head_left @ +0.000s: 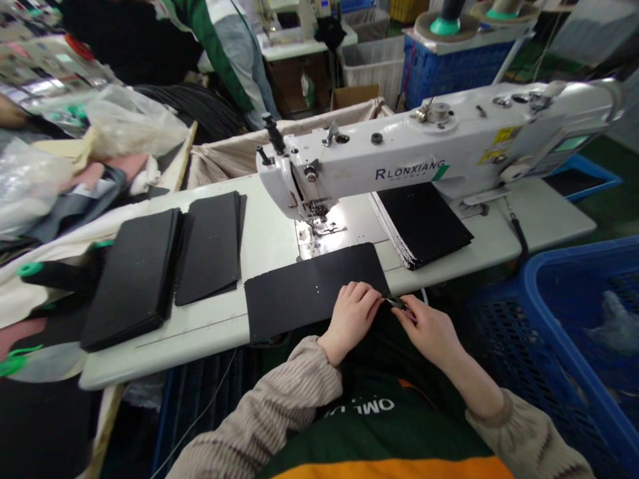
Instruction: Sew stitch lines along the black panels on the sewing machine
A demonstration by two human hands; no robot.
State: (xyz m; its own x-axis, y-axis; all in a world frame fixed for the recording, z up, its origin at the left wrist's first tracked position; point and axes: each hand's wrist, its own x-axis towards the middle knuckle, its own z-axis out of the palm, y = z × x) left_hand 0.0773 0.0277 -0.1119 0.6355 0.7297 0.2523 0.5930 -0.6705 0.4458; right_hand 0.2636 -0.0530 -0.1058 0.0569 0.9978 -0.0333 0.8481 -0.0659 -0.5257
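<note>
A flat black panel (pixel 299 293) with rounded corners lies at the front edge of the sewing table, partly overhanging it. My left hand (pixel 353 313) is closed on its near right edge, fingers on top. Just to the right, my right hand (pixel 424 326) grips a small pair of thread snips (pixel 397 303), with the blades pointing at the panel's corner beside my left fingertips. Whether a thread lies between the blades is too small to tell. Behind the panel stands a white sewing machine (pixel 359 163) with its needle area lit.
Two stacks of black panels, an outer stack (pixel 134 273) and an inner stack (pixel 210 246), lie on the left. Under the machine arm sits another black stack (pixel 424 219) with white edges. A blue basket (pixel 539 293) stands at right. Beyond the machine is a person's green sleeve (pixel 214 46).
</note>
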